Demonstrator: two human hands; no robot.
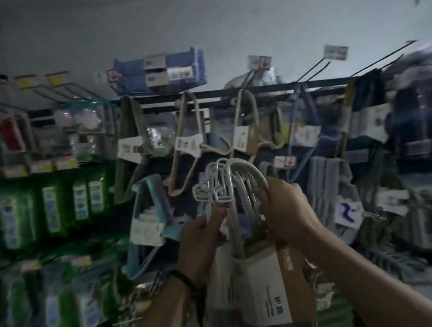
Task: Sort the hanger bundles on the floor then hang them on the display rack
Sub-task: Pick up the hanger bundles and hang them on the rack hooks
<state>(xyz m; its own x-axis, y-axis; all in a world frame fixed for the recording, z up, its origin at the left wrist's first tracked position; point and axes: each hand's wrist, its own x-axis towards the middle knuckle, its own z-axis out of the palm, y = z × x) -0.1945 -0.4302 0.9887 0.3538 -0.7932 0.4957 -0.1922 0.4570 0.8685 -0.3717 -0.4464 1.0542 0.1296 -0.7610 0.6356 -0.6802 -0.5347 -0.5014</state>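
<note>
A bundle of white hangers (234, 185) with a white paper label sleeve (259, 291) is held up in front of the display rack (229, 92). My left hand (200, 241) grips the hanger necks from the left, just below the hooks. On the right side, my right hand (283, 207) curls round the same necks. The hooks point up and left, below the rack's bar. On the rack hang beige hanger bundles (186, 142), a green bundle (128, 145), a blue bundle (304, 128) and a light blue bundle (149, 222).
Long wire pegs with price tags (336, 52) stick out above the bar. Blue packaged goods (160, 72) sit on top. Green packaged items (51, 213) fill shelves at left; grey cloths (331, 191) and dark goods hang at right. The view is blurred.
</note>
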